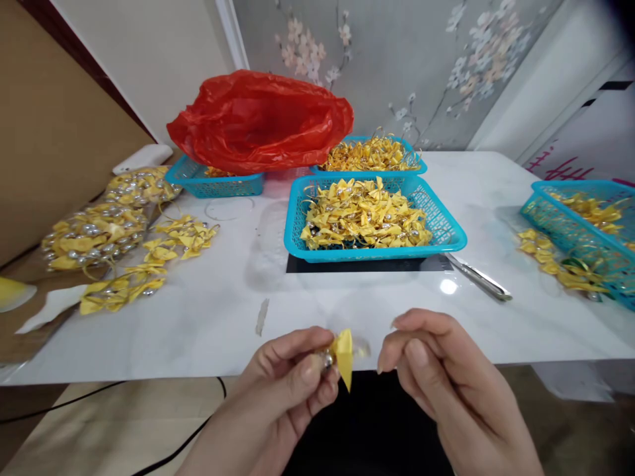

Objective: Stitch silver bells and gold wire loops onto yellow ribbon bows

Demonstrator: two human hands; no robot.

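Note:
Over the table's front edge, my left hand point(292, 383) pinches a yellow ribbon piece with silver beads point(343, 354) between thumb and fingers. A pale blur shows at the ribbon's right side, too smeared to name. My right hand point(441, 370) is raised a short way to the right, apart from the ribbon. Its fingers are curled in and the thumb lies against them; whatever they hold, if anything, cannot be made out. Beyond both hands stands a blue plastic basket point(377, 253) heaped with similar yellow ribbon pieces point(367, 211).
A metal-handled knife point(479, 277) lies right of the basket. Left are loose ribbon pieces point(183, 235) and filled clear bags point(94, 231). Behind stand a red plastic bag point(258, 125) and more blue baskets point(218, 187). Another basket point(555, 211) is at the right.

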